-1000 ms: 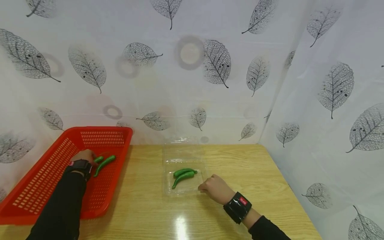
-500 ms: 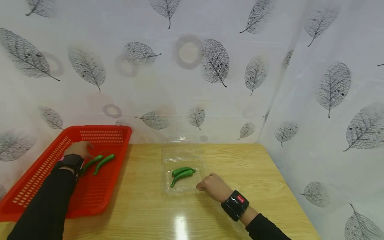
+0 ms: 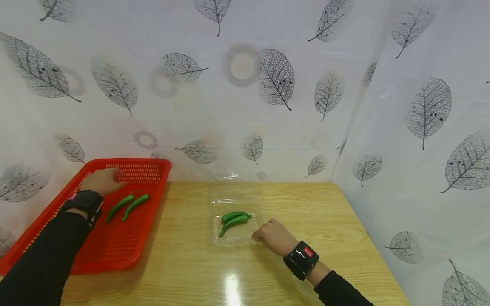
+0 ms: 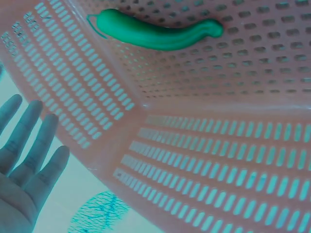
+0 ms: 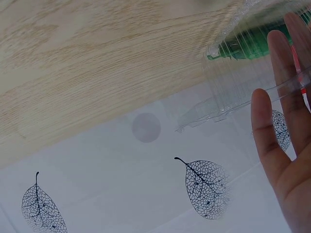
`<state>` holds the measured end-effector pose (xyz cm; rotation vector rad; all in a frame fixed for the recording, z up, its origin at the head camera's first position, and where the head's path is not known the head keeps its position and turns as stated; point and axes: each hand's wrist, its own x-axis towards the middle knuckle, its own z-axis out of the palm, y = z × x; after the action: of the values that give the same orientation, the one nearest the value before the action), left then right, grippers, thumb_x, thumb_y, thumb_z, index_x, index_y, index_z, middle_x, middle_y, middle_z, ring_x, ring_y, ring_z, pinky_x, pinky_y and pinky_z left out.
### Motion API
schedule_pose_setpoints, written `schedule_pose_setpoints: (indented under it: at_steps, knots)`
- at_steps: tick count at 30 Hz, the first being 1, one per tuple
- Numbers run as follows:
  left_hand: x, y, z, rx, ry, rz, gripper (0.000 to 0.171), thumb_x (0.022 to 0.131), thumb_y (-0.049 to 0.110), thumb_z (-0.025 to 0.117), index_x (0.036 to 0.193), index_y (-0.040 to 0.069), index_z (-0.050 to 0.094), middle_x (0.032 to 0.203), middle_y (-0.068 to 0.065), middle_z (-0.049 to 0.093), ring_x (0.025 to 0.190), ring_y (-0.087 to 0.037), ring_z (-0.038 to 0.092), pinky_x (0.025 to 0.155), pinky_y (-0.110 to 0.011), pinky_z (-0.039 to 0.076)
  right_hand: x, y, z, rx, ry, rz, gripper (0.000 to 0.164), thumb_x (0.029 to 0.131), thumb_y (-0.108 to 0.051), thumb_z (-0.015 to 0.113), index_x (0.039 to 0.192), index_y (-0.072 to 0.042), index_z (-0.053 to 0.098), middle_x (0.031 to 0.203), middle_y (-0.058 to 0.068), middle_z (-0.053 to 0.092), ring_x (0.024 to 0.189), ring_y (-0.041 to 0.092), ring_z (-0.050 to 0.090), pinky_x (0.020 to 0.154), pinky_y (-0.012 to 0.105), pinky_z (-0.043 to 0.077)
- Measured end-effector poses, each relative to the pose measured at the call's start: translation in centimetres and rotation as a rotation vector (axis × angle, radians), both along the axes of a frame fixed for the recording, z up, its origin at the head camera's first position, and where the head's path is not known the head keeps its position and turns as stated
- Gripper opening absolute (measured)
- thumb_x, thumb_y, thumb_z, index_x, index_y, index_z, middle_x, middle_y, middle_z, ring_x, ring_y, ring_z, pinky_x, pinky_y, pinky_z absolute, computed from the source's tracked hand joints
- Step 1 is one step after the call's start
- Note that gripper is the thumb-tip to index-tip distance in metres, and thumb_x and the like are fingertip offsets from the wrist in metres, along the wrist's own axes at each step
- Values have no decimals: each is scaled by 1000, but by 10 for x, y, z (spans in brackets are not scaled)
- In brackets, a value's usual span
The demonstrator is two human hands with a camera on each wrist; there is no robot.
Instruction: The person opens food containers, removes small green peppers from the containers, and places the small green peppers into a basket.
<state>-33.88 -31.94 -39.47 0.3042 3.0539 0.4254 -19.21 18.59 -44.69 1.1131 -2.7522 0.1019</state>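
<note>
Over the back left of the red plastic basket [image 3: 151, 238], my left hand [image 3: 102, 180] hovers and holds nothing. Its fingers are straight and spread in the left wrist view, beside the basket rim. Two green chili peppers [image 3: 135, 207] lie on the basket floor to its right; one pepper [image 4: 158, 34] shows in the left wrist view. Two more green chili peppers [image 3: 234, 224] lie side by side in a clear plastic box [image 3: 215, 238] with its lid raised. My right hand [image 3: 276, 237] rests at the box's front right corner; its fingers [image 5: 282, 63] look fairly straight against the clear wall.
The wooden table [image 3: 183, 263] carries the basket at left and the box at centre. White leaf-patterned sheeting [image 3: 214, 102] rises behind the table and along its right side.
My left hand has lifted off the peppers in the basket and moved back and left, its fingers opening out. Both peppers stay in the basket. The right hand holds its place at the box.
</note>
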Motion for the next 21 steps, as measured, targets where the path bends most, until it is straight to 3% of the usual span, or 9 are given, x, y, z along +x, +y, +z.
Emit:
schedule_pose_setpoints:
  at_steps: [5, 12, 21]
  knots:
    - [4, 19, 11, -32, 34, -67, 66, 91, 42, 54, 128, -11, 45, 116, -33, 57, 98, -47, 57, 76, -55, 48, 0, 1, 0, 5, -1, 0, 8, 82, -19, 68, 85, -19, 75, 78, -9, 73, 68, 2, 65, 65, 23, 44]
    - [5, 41, 21, -3, 87, -128, 59, 89, 41, 58, 128, -3, 49, 120, -29, 58, 103, -44, 58, 79, -54, 49, -1, 1, 1, -2, 16, 10, 7, 81, -18, 69, 84, -18, 75, 76, -8, 72, 67, 2, 65, 65, 24, 45]
    - [20, 87, 43, 34, 158, -188, 55, 87, 37, 62, 128, 1, 52, 119, -22, 61, 106, -39, 57, 84, -54, 47, -2, 1, -1, 1, 27, 16, 7, 81, -19, 69, 84, -19, 75, 75, -9, 72, 66, 2, 65, 65, 25, 45]
